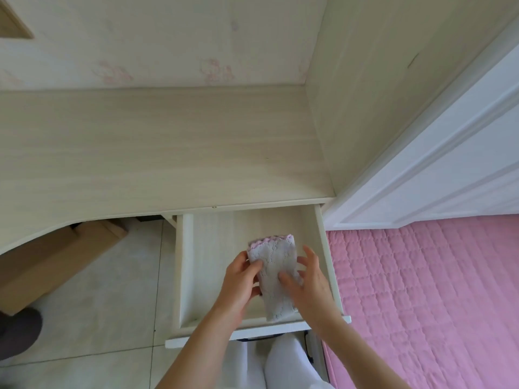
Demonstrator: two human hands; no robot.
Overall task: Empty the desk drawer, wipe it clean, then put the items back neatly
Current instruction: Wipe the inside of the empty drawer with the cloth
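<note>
Nearest to me, my white-clad knees (283, 363) sit below the drawer front. Both bare forearms reach forward over that front edge into the open drawer (186, 265).

My left hand (238, 282) grips the left edge of a folded cloth (276, 272): the thumb lies curled over the top face and the remaining fingers wrap beneath. My right hand (307, 279) holds the cloth's right side, with the thumb pressed on the top face and the other fingers loosely spread and bent along the edge. Both wrists angle inward toward each other.

The cloth is pale, textured, with a scalloped pink border at its far end. It is held above the drawer floor, in the near right part of the drawer. I cannot tell whether its lower end touches the floor. The visible drawer floor carries nothing else.

Beyond the drawer, the pale wood desk top (168, 153) extends to the wall. A cardboard box (53, 262) stands on the tiled floor (112, 290) under the desk, to the left. A pink quilted bed cover (435, 290) lies to the right, next to a white door (449, 164).
</note>
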